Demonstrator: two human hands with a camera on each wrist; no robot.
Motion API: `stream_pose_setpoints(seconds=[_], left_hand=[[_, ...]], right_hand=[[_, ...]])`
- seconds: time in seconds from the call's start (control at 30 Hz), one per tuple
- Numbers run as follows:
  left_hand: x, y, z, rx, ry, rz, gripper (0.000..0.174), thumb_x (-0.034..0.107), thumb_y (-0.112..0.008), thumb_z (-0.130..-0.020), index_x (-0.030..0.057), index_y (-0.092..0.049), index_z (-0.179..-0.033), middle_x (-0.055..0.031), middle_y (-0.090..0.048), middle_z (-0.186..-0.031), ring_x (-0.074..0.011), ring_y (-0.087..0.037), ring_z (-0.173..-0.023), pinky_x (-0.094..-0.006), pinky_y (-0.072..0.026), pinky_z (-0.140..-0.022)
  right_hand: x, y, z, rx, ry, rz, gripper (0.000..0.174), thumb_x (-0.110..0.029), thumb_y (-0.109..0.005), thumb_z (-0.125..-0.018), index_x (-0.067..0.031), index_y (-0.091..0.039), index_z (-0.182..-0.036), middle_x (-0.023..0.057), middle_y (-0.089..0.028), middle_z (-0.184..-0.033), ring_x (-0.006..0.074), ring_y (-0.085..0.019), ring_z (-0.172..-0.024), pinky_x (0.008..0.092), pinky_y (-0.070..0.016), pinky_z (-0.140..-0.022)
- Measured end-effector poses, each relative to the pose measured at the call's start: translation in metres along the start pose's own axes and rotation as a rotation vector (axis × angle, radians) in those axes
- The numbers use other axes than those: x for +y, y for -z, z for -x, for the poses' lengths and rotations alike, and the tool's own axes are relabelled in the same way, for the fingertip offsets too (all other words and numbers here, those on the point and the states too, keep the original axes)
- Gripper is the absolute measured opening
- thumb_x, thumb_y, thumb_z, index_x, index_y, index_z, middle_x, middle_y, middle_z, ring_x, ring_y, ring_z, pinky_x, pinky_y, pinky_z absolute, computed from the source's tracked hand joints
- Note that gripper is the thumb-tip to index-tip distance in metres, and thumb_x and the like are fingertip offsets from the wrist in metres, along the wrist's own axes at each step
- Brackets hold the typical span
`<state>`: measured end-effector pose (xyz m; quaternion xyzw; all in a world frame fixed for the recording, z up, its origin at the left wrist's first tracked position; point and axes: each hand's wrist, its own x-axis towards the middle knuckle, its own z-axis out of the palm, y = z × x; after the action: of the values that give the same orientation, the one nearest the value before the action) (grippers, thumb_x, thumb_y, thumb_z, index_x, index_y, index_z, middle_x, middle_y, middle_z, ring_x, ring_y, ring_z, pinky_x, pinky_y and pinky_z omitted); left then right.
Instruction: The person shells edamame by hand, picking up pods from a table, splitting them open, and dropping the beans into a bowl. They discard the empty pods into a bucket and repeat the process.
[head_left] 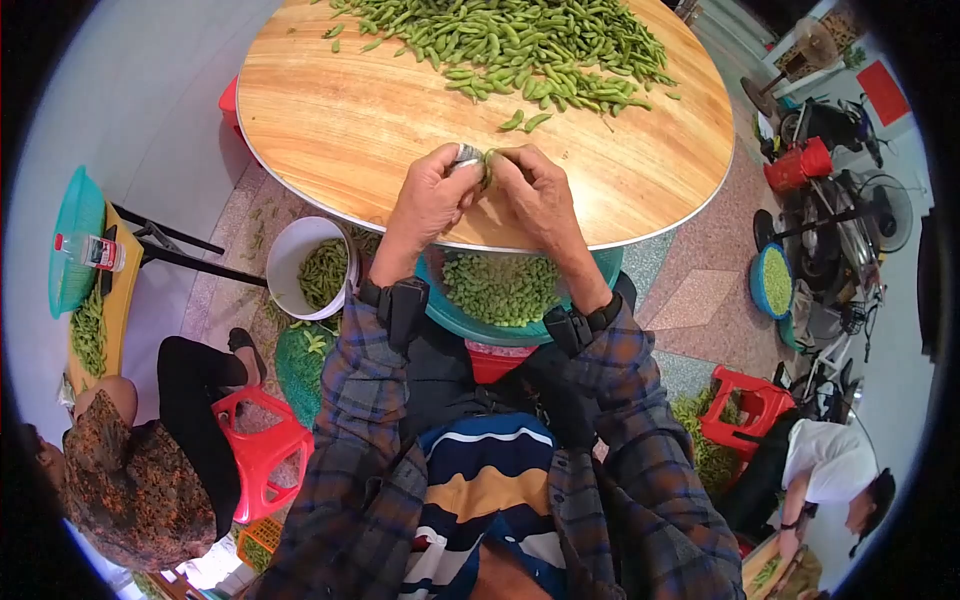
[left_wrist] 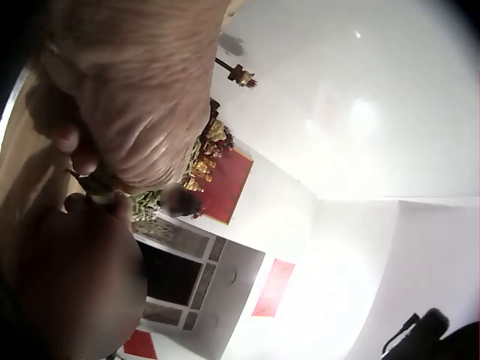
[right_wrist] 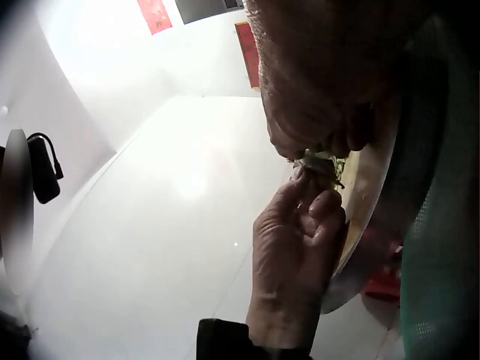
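Observation:
Over the near edge of the round wooden table [head_left: 330,130], both hands meet at a green soybean pod [head_left: 487,170]. My left hand [head_left: 430,195] pinches it from one side, a grey wrapping showing at its thumb. From the other side my right hand [head_left: 540,195] pinches the pod with thumb and curled fingers. In the right wrist view the pod [right_wrist: 321,161] sits between the fingertips of the two hands. Just below the hands, a teal basin [head_left: 433,300] holds shelled green beans [head_left: 500,290]. A large heap of pods [head_left: 530,45] covers the table's far side.
A few loose pods [head_left: 525,122] lie nearer the hands. On the floor at left stand a white bucket [head_left: 285,265] of pods or husks and a green mesh sack [head_left: 300,375]. People sit at both sides, by red stools [head_left: 270,430]. A blue basin [head_left: 760,290] stands right.

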<state>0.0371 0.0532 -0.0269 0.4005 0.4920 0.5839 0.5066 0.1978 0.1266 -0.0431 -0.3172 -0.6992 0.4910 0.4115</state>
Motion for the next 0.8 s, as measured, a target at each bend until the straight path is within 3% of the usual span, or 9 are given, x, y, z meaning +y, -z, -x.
stream_pose_setpoints(seconds=[0.2,0.3,0.5,0.7,0.8], left_hand=[[0.000,0.000,0.001,-0.019,-0.007,-0.052,0.017,0.016,-0.061,-0.099,0.0072,-0.059,-0.085,0.0037,-0.054,-0.063,-0.0030,-0.043,-0.045,-0.0211,-0.0304,-0.040],[-0.002,0.003,0.000,-0.035,0.015,0.000,0.017,0.017,-0.062,-0.099,0.0072,-0.059,-0.085,0.0035,-0.054,-0.063,-0.0030,-0.044,-0.045,-0.0209,-0.0308,-0.040],[-0.003,0.002,-0.001,0.018,0.015,-0.013,0.018,0.019,-0.064,-0.098,0.0070,-0.059,-0.085,0.0019,-0.056,-0.063,-0.0028,-0.045,-0.045,-0.0203,-0.0320,-0.039],[-0.003,0.001,-0.002,0.051,0.008,-0.001,0.015,0.017,-0.063,-0.100,0.0065,-0.062,-0.090,0.0017,-0.057,-0.064,-0.0039,-0.046,-0.046,-0.0198,-0.0337,-0.040],[-0.004,0.001,-0.002,0.070,-0.005,-0.006,0.014,0.017,-0.063,-0.100,0.0059,-0.063,-0.091,0.0017,-0.058,-0.064,-0.0040,-0.047,-0.046,-0.0198,-0.0350,-0.041]], right_hand=[[-0.007,0.015,-0.008,-0.188,-0.243,-0.252,0.028,-0.024,-0.068,-0.099,0.0027,-0.072,-0.106,0.0036,-0.069,-0.081,0.0077,-0.060,-0.063,0.0228,-0.0481,-0.057],[-0.014,0.015,-0.005,-0.168,-0.279,-0.283,0.028,-0.025,-0.066,-0.101,0.0013,-0.072,-0.107,0.0027,-0.068,-0.078,0.0054,-0.059,-0.058,0.0214,-0.0458,-0.052],[-0.003,0.013,-0.004,-0.061,-0.283,-0.416,0.022,-0.016,-0.057,-0.100,0.0015,-0.064,-0.112,0.0065,-0.069,-0.089,0.0090,-0.059,-0.055,0.0230,-0.0473,-0.049],[-0.005,0.016,-0.004,-0.026,-0.364,-0.704,0.029,-0.017,-0.061,-0.096,0.0016,-0.059,-0.118,0.0092,-0.068,-0.092,0.0120,-0.059,-0.054,0.0233,-0.0471,-0.049],[-0.011,0.019,0.000,-0.172,-0.469,-0.451,0.036,-0.021,-0.067,-0.096,0.0048,-0.058,-0.119,0.0097,-0.068,-0.091,0.0117,-0.060,-0.057,0.0225,-0.0461,-0.049]])
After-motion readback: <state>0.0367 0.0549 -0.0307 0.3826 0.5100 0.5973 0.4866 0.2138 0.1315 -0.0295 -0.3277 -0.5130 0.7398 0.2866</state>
